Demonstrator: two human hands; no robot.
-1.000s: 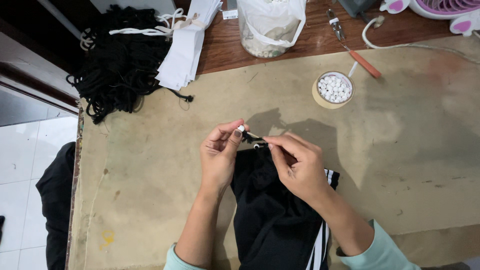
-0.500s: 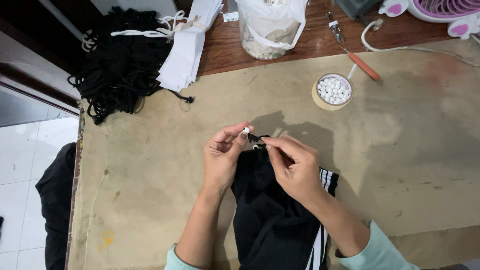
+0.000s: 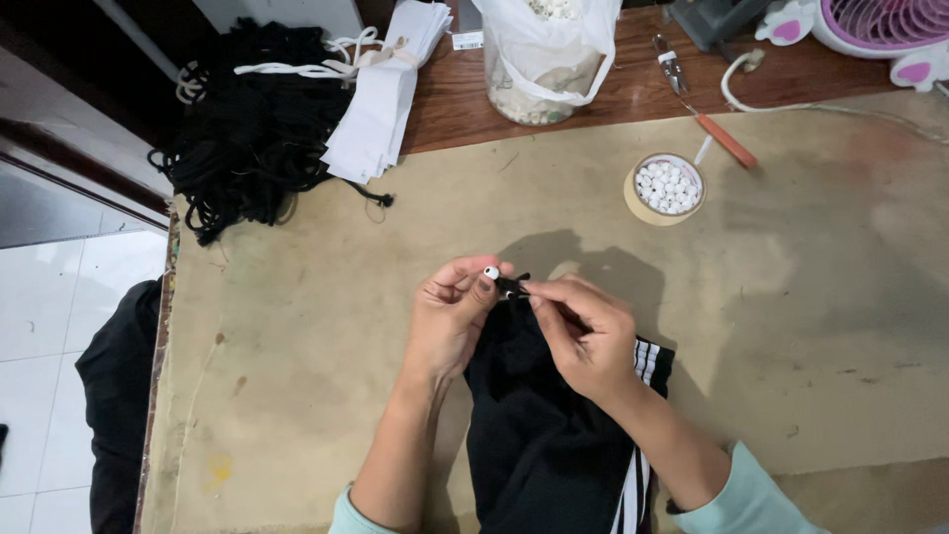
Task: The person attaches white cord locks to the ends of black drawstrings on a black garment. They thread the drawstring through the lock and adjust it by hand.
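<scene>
Fingertips of the left hand (image 3: 450, 321) pinch a small white bead (image 3: 491, 272), while the right hand (image 3: 583, 336) pinches the black drawstring end (image 3: 512, 287) just beside it, over a black garment with white stripes (image 3: 554, 435) on the near table (image 3: 297, 396). Judging by this head view, the bead sits at the cord tip, not yet drawn along. Further right, a shallow dish of white beads (image 3: 668, 186) holds many more.

Left hand (image 3: 447, 321) and right hand (image 3: 585, 338) bare: no gloves, rings or watch visible. Forearms uncovered. Pale mint-green sleeves (image 3: 743, 494) pushed up near the elbows, plain cloth, only their cuffs showing at the lower frame edge.
</scene>
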